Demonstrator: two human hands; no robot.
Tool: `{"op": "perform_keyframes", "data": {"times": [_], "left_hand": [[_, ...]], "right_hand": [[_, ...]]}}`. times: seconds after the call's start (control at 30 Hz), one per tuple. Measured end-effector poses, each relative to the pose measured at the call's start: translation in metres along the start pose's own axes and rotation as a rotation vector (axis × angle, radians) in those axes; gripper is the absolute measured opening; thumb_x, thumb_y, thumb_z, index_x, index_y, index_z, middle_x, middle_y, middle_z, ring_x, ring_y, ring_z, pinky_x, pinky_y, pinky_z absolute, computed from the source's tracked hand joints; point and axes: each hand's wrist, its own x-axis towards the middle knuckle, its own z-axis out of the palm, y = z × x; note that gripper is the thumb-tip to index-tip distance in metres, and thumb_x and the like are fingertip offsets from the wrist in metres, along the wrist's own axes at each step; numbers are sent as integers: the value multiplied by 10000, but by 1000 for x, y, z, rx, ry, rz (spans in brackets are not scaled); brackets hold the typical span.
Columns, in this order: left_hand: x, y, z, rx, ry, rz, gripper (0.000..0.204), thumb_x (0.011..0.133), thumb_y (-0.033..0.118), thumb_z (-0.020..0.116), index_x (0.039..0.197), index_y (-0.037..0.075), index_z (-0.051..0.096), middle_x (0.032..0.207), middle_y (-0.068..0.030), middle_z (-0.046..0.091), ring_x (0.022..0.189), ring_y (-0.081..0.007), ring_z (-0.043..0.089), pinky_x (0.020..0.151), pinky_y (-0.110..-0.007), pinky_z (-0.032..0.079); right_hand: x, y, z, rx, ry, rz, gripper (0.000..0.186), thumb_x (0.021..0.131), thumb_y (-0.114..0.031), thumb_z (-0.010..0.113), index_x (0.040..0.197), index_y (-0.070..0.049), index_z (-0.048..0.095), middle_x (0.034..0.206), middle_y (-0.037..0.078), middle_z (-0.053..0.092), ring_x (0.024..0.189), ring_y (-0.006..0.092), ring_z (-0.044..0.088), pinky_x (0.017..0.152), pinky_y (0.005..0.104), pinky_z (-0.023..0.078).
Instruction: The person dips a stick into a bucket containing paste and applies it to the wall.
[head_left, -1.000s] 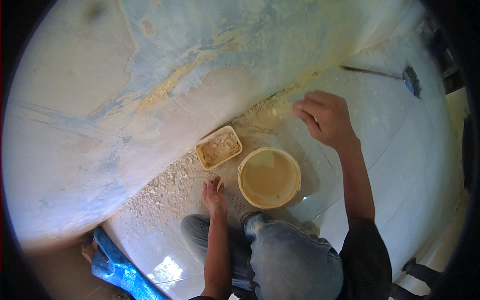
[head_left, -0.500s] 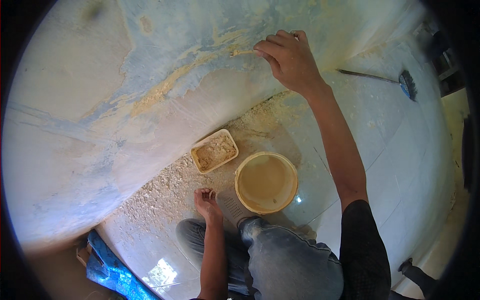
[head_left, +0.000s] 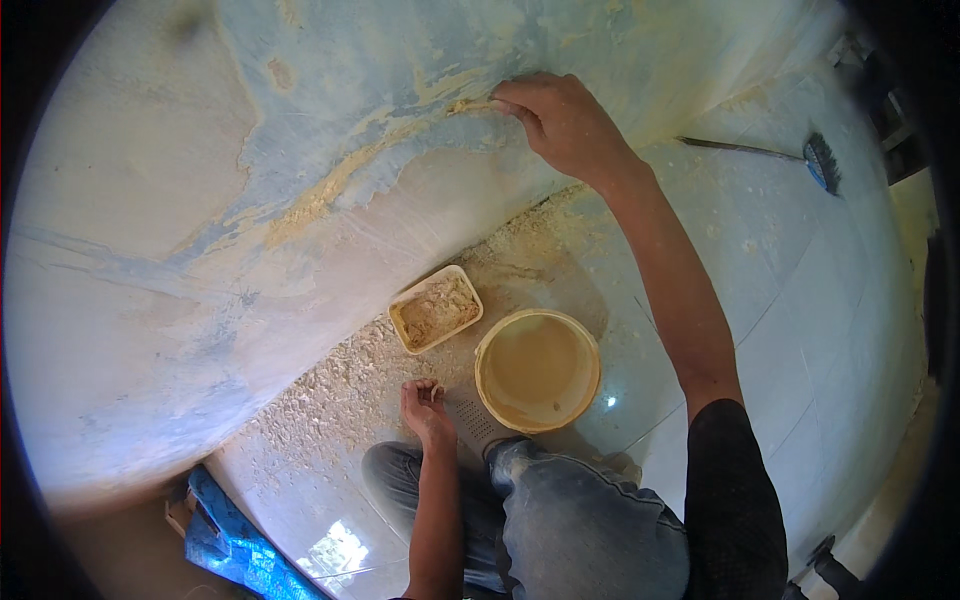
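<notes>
My right hand [head_left: 565,120] is raised to the wall [head_left: 330,110], its fingers pinched on a thin flat tool coated in yellowish paste [head_left: 470,106]. The tool's end touches or nearly touches the wall. A rough band of yellow paste [head_left: 320,195] runs down and left from there across the blue-grey patch. Low by my knee, my left hand [head_left: 428,412] has its fingers curled, with something small and pale at the fingertips that I cannot make out. Just beyond it on the floor sits a rectangular tub [head_left: 436,308] holding crumbly tan paste.
A round cream bucket [head_left: 537,370] of cloudy tan liquid stands by my foot. Crumbs of paste [head_left: 330,385] litter the tiles along the wall's base. A broom [head_left: 820,163] lies to the far right. Blue sheeting [head_left: 235,540] is at the lower left.
My right hand has moved slightly left and down along the wall with the tool. The left hand stays curled by my knee. The whole view has shifted a little.
</notes>
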Motion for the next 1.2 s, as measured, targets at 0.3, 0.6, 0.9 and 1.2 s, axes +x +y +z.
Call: {"op": "perform_keyframes", "data": {"times": [0.3, 0.6, 0.9, 1.2], "left_hand": [[-1, 0, 3, 1, -6, -9, 156, 972, 233, 502, 845, 145, 519, 825, 9, 557, 815, -137, 566, 738, -304, 439], [-3, 1, 3, 21, -4, -12, 164, 959, 273, 510, 848, 153, 506, 834, 4, 545, 839, -157, 544, 778, -333, 419], [-1, 3, 0, -23, 8, -8, 152, 968, 228, 502, 844, 143, 522, 815, 8, 562, 815, -147, 574, 731, -310, 435], [0, 0, -1, -13, -25, -30, 152, 956, 226, 518, 828, 146, 522, 811, 8, 560, 816, -148, 574, 732, -313, 435]], "right_hand": [[-1, -3, -2, 181, -169, 133, 81, 911, -11, 493, 853, 39, 516, 743, 178, 589, 669, 331, 529, 664, 405, 443], [-2, -14, -5, 317, -275, 294, 117, 936, -51, 483, 850, 23, 512, 729, 147, 578, 641, 248, 502, 642, 374, 423], [-31, -23, 25, 603, -201, 274, 190, 994, -116, 468, 850, 6, 489, 671, 55, 484, 626, 131, 423, 611, 299, 395], [-56, -63, 43, 666, 216, 568, 234, 1019, -154, 444, 875, 0, 546, 654, -6, 408, 609, 71, 339, 558, 246, 320]]}}
